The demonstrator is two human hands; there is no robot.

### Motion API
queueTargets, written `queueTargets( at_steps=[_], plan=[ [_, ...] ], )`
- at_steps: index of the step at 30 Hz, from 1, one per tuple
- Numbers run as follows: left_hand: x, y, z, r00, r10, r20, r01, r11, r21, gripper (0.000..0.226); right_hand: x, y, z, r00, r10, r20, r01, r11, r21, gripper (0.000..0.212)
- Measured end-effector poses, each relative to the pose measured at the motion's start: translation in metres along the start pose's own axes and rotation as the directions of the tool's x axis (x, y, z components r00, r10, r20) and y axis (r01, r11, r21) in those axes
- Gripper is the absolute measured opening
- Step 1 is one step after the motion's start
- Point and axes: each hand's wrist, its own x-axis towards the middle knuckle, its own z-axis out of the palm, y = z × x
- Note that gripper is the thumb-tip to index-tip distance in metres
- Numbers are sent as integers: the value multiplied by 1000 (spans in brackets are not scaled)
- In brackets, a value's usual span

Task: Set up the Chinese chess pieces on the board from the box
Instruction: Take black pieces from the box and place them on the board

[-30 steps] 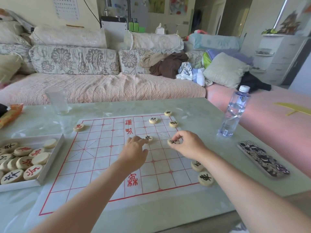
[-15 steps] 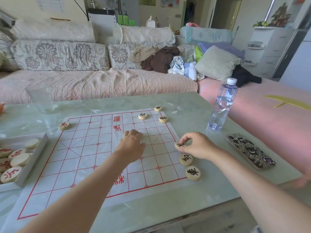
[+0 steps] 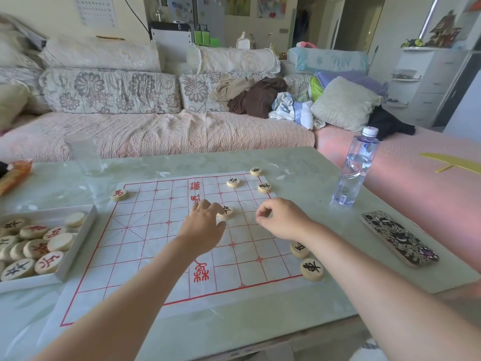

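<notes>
Head view: pale green table (image 3: 299, 162), paper board (image 3: 145, 230), floral sofa (image 3: 156, 134) behind.

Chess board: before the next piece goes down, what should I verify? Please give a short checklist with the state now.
1. Left hand off the black piece: not ok, fingertips touch it.
2. Right hand free: ok, fingers curled, no piece seen in them.
3. Box holds more pieces: ok, many inside.
4. Red side set: not ok, one red piece only, at the board corner.
5. Water bottle off the board: ok.
</notes>
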Motion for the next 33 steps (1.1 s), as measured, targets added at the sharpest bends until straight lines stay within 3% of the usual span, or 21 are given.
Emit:
queueTargets(
  at_steps=[12, 25, 29, 33],
  plan=[
    [-65, -128, -90, 971, -207, -123, 217, 973, 77, 27, 20, -153, 93, 946, -281, 159, 272, 959, 78, 16],
    [-133, -256, -170, 905, -360, -227, 397, 907, 142, 33, 62, -311, 178, 868, -447, 216, 444, 894, 65, 19],
    [-146, -287, -197, 886, -432, -168, 455, 878, 146, 40, 71, -345, 197, 845, -472, 249, 468, 880, 82, 20],
    [-159, -303, -217, 852, -522, -46, 524, 846, 96, 23, 69, -374, 210, 772, -539, 336, 525, 839, 139, 18]
  ],
)
